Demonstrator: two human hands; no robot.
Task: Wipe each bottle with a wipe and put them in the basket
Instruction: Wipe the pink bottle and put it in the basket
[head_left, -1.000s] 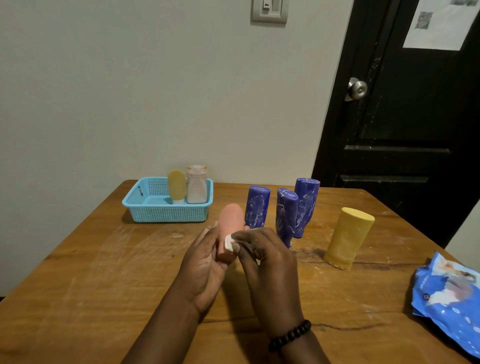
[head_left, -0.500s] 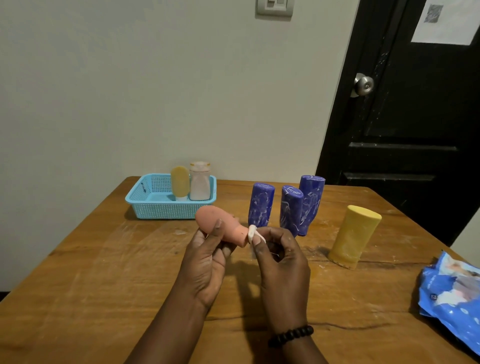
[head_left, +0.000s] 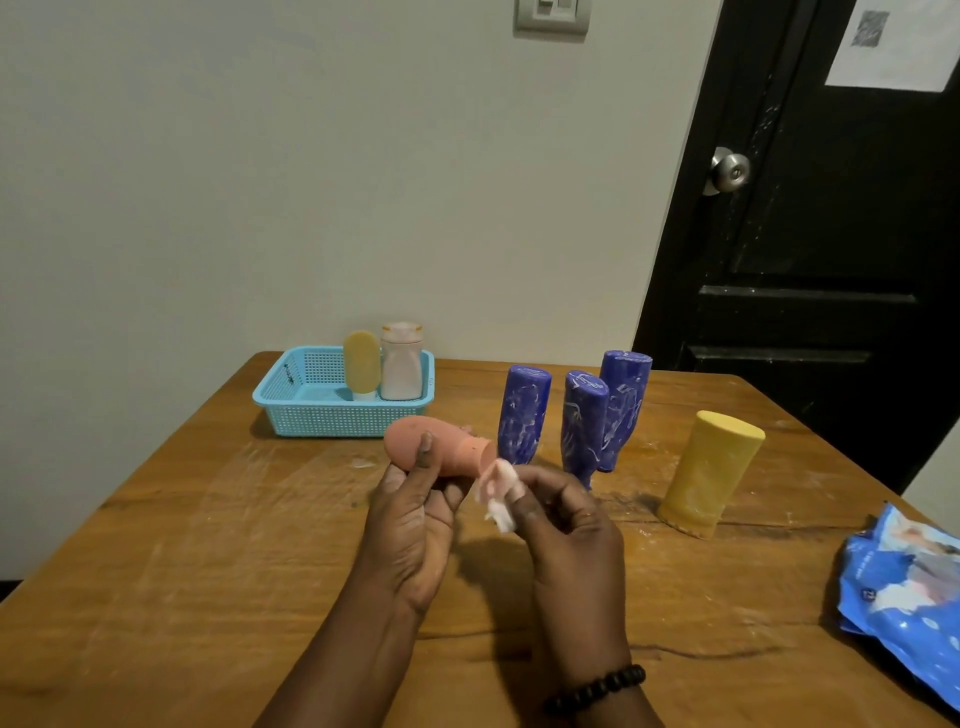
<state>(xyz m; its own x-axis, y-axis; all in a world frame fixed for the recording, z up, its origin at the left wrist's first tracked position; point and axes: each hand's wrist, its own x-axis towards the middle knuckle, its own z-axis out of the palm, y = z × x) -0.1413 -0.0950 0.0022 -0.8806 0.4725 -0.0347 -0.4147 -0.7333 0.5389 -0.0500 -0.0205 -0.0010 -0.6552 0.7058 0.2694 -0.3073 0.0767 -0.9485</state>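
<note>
My left hand (head_left: 413, 525) grips a pink bottle (head_left: 447, 451) held sideways above the table, its cap end pointing right. My right hand (head_left: 566, 530) pinches a small crumpled white wipe (head_left: 497, 491) against that cap end. Three blue bottles (head_left: 523, 413) (head_left: 582, 423) (head_left: 622, 408) stand cap-down just behind my hands. A larger yellow bottle (head_left: 709, 475) stands to their right. The light blue basket (head_left: 311, 410) sits at the back left and holds a small yellow bottle (head_left: 361, 364) and a white bottle (head_left: 401, 364).
A blue wipes packet (head_left: 904, 592) lies at the table's right edge. The wooden table (head_left: 182, 571) meets a pale wall behind, and a black door (head_left: 831, 260) with a metal knob stands at the back right.
The pink bottle has turned from near upright to lying sideways in my left hand. The wipe has slid from the bottle's side to its cap end.
</note>
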